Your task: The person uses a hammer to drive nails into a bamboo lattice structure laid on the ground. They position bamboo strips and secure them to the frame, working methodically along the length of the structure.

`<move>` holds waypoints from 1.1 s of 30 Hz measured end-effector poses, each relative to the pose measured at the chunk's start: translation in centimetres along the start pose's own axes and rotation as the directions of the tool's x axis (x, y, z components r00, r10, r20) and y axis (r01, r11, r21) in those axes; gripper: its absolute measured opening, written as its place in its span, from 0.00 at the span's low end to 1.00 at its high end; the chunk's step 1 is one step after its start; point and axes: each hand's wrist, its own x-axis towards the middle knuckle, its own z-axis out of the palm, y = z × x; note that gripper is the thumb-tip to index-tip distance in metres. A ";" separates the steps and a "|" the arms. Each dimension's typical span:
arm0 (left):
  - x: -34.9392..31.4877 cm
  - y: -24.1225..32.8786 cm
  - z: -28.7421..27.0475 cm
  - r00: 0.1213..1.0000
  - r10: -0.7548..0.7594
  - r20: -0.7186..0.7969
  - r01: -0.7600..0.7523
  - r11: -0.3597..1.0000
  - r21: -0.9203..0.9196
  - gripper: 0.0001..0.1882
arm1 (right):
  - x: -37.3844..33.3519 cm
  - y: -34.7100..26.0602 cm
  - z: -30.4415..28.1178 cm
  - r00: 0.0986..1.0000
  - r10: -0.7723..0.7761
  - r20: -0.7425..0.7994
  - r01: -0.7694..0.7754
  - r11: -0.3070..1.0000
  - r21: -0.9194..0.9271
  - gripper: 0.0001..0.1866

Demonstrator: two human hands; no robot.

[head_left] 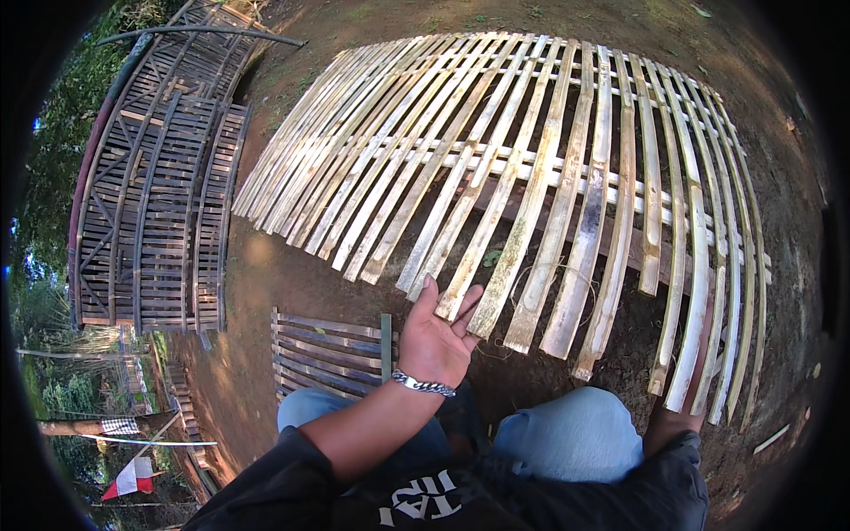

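A wide panel of split bamboo slats (505,270), nailed across pale crosspieces (522,159), spreads out before me, its slat ends toward my knees. My left hand (438,336), palm up with a chain bracelet on the wrist, has its fingers under the near edge and its thumb beside one bamboo slat (457,296), gripping that end. On the right, my right forearm (668,429) passes under the panel's near corner. Slats hide most of my right hand, so its fingers do not show. A thin loop of wire or string (591,305) lies around several slat ends.
A smaller slatted piece (328,350) lies on the dirt beside my left knee. At the far left stands a large bamboo-slat structure (159,212) with a curved pole (204,30) across its top. A red and white flag (133,478) hangs at lower left. Bare soil surrounds the panel.
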 end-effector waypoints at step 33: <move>-0.1 -0.3 -0.2 0.998 0.004 0.065 -0.001 0.999 -0.042 0.31 | 0.1 -2.1 0.8 0.987 -0.153 0.056 0.158 0.982 -0.105 0.22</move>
